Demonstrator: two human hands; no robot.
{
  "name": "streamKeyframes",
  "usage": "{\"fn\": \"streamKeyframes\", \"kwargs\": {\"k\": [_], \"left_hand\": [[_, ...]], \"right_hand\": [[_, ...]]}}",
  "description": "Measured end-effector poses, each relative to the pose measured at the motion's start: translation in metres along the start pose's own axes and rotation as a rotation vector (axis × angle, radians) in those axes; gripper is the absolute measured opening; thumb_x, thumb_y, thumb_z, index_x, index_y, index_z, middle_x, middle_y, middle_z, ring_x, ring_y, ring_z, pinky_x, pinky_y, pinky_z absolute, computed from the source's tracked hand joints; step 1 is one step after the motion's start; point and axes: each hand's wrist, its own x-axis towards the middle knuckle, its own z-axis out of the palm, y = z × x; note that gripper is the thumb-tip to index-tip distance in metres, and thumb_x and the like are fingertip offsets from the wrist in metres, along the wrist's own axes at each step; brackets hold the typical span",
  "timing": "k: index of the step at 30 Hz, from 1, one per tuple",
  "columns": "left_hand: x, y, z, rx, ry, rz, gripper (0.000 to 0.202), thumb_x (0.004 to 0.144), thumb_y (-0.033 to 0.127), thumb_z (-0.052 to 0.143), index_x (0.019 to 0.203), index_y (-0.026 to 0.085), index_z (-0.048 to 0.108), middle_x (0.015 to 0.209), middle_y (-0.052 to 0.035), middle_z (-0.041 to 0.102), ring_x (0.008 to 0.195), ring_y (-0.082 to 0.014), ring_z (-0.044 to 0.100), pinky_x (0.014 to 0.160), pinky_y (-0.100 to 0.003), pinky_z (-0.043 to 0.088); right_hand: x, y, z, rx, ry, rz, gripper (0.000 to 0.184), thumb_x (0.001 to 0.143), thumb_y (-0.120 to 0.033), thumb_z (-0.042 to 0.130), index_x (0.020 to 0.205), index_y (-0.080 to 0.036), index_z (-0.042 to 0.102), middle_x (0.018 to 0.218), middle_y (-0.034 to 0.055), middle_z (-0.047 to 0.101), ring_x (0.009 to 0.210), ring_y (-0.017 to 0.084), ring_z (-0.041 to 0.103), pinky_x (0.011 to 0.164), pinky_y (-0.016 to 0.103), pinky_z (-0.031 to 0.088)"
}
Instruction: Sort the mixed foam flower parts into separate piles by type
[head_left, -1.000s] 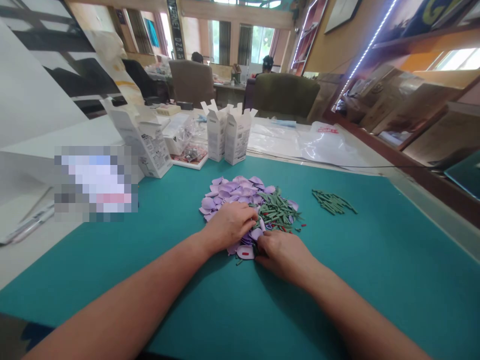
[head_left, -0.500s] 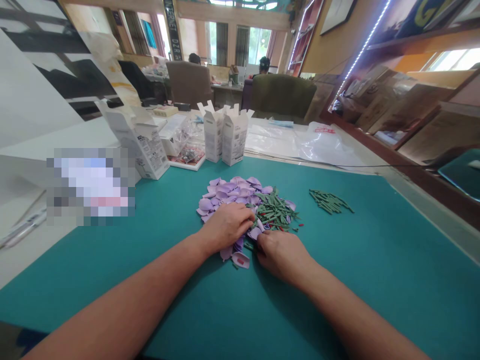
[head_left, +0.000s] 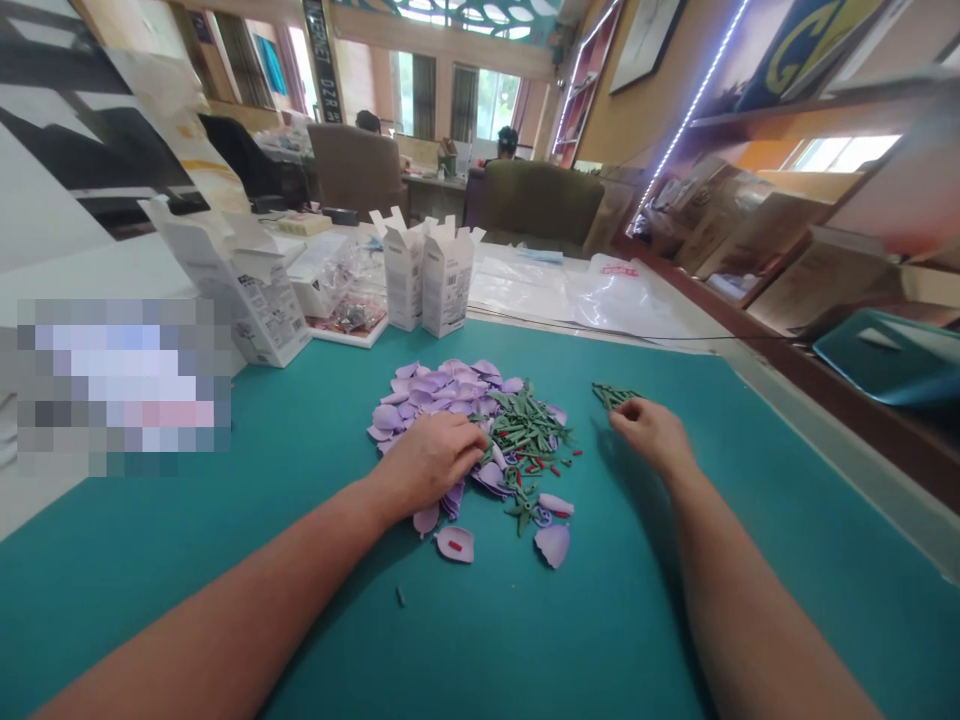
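Left hand [head_left: 427, 462] curled on purple petals [head_left: 435, 392] (grip hidden) | right hand [head_left: 651, 432] pinching green stems [head_left: 611, 394]

Bare forearms, no sleeves, two hands

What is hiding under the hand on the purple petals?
The left hand rests on the purple petals; a few poke out beneath its wrist. Whatever lies under the palm is covered.

L hand [head_left: 427, 462] palm down, fingers [head_left: 466, 441] curled loosely, forearm stretched fwd from lower left. R hand [head_left: 651, 432] further fwd & to the right, palm down, fingertips bunched together, arm nearly straight.
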Motion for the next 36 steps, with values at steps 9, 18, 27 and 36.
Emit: {"fn": "streamKeyframes", "kwargs": {"k": [9, 18, 27, 36], "left_hand": [[-0.001, -0.003, 0.003, 0.020, 0.001, 0.006, 0.018, 0.091, 0.021, 0.047, 0.088, 0.017, 0.064, 0.087, -0.0052, 0.063, 0.083, -0.0176, 0.056, 0.076, -0.030, 0.042], [-0.002, 0.006, -0.017, 0.020, -0.053, -0.003, 0.015, 0.089, 0.019, 0.050, 0.084, 0.017, 0.064, 0.084, -0.0035, 0.063, 0.082, -0.0166, 0.057, 0.074, -0.029, 0.041], [-0.063, 0.027, -0.055, 0.007, -0.426, 0.212, 0.027, 0.071, 0.037, 0.077, 0.080, 0.021, 0.058, 0.083, 0.0002, 0.059, 0.076, -0.0164, 0.053, 0.061, -0.027, 0.034], [-0.099, -0.009, -0.002, 0.310, -0.130, 0.222, 0.065, 0.068, 0.076, 0.057, 0.098, 0.018, 0.054, 0.104, -0.0101, 0.059, 0.094, -0.0257, 0.050, 0.082, -0.036, 0.031]], "right_hand": [[-0.011, -0.020, 0.009, 0.132, 0.084, -0.252, 0.021, 0.081, -0.030, 0.049, 0.082, -0.022, 0.067, 0.081, 0.0056, 0.068, 0.076, 0.020, 0.060, 0.069, 0.030, 0.043], [-0.055, -0.079, 0.026, 0.012, -0.160, -0.801, 0.029, 0.088, -0.020, 0.048, 0.109, -0.022, 0.068, 0.097, 0.0090, 0.063, 0.093, 0.023, 0.055, 0.083, 0.034, 0.044], [-0.052, -0.079, 0.032, -0.120, -0.157, -0.831, 0.032, 0.087, -0.014, 0.046, 0.108, -0.018, 0.069, 0.097, 0.0109, 0.063, 0.090, 0.024, 0.053, 0.082, 0.036, 0.042], [-0.054, -0.083, 0.027, -0.147, -0.135, -0.862, 0.019, 0.085, -0.015, 0.051, 0.097, -0.017, 0.067, 0.094, 0.0108, 0.061, 0.090, 0.025, 0.051, 0.082, 0.035, 0.040]]}}
